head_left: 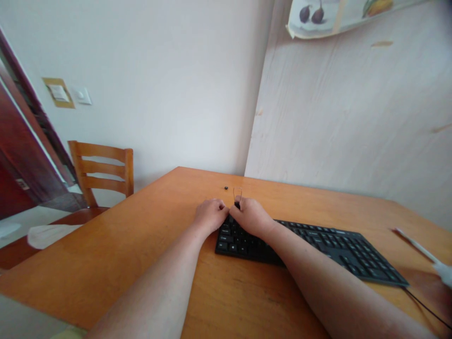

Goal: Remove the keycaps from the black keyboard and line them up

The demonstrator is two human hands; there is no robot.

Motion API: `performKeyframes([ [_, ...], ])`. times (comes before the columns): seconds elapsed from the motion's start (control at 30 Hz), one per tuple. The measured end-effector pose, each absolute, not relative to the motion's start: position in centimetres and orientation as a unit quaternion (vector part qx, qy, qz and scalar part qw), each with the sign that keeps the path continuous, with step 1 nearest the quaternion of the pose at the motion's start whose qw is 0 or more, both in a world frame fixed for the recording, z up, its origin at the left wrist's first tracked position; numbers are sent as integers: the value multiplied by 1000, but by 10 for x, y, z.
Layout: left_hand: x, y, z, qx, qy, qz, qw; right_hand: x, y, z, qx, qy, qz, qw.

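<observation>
Right hand (251,216) pinches a thin wire-looped tool with a black grip (238,205), left hand (211,215) curls, its hold impossible to tell, both at the black plastic keyboard (341,253), short of the orange-brown wooden table's (148,259) far edge.

The right hand (252,216) covers part of the keyboard (342,253), and the fruit poster (326,21) is cut off above.

Keyboard (348,252) on table (151,230), chair (103,166) left
</observation>
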State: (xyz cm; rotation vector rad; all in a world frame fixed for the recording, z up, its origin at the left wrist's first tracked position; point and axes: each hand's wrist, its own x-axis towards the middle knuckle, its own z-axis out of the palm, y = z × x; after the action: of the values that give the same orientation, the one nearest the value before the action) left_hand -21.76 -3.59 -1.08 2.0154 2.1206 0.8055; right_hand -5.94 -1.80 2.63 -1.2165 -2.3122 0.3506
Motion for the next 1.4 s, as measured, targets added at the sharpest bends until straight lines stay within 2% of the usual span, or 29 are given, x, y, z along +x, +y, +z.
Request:
performKeyframes([
  [0.27, -217, -36, -11, 658, 701, 268, 56, -52, -4, 26, -467, -796, 280, 265],
  [0.77, -217, -36, -11, 677, 680, 278, 52, -54, -2, 15, -474, -773, 256, 336],
  [1.23, -216, -37, -13, 662, 665, 338, 78, -51, 0, 27, -493, -648, 396, 425],
  [1.4, -213, -36, -12, 636, 645, 405, 121, -53, 2, 27, -460, -614, 442, 464],
])
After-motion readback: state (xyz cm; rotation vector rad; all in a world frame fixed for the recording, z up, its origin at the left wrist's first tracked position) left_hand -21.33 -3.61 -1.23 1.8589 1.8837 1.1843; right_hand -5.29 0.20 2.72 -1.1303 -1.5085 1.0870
